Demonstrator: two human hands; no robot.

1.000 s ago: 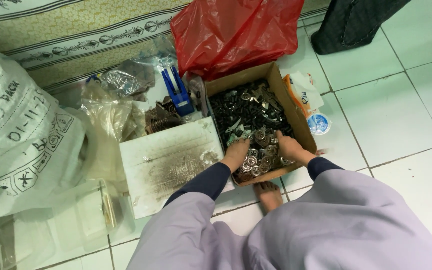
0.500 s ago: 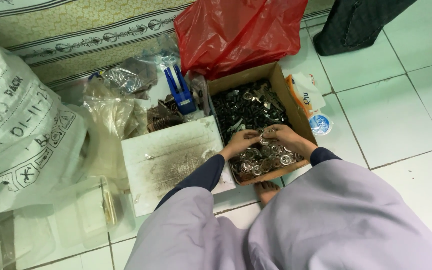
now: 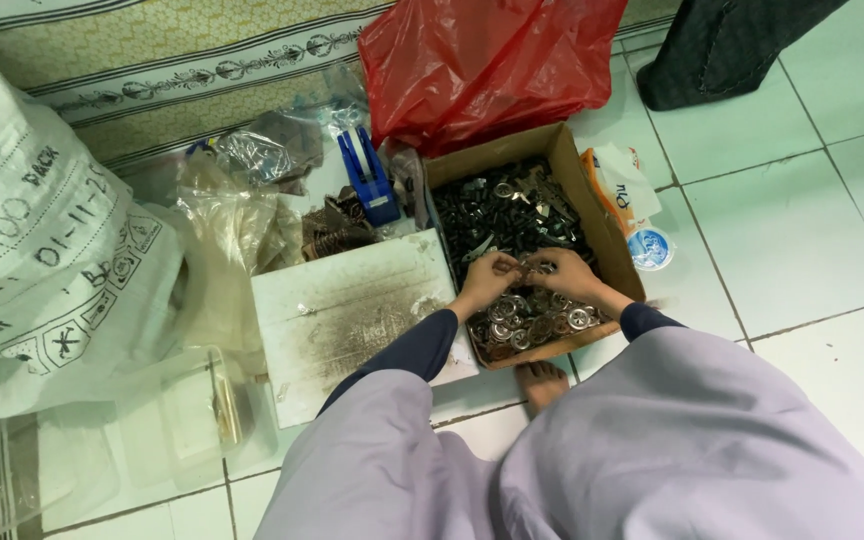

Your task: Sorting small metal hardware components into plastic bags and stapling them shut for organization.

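Note:
A brown cardboard box (image 3: 607, 235) stands on the tiled floor, filled with several small metal parts (image 3: 512, 210): dark ones at the far end, round silvery ones (image 3: 532, 325) at the near end. Both of my hands are inside it, close together over the middle. My left hand (image 3: 489, 275) and my right hand (image 3: 560, 275) have their fingers curled on small metal pieces held between them. Dark sleeves cover my forearms, and a light purple garment covers my lap.
A stained white board (image 3: 352, 320) lies left of the box. Behind it are a blue tape dispenser (image 3: 367, 180), clear plastic bags (image 3: 252, 160) and a red plastic bag (image 3: 482, 60). A large white sack (image 3: 42, 250) fills the left. A small packet (image 3: 632, 205) lies right of the box. Another person's dark clothing (image 3: 722, 45) is at the top right.
My hands have moved from the near end of the box toward its middle and come together. The view has shifted slightly.

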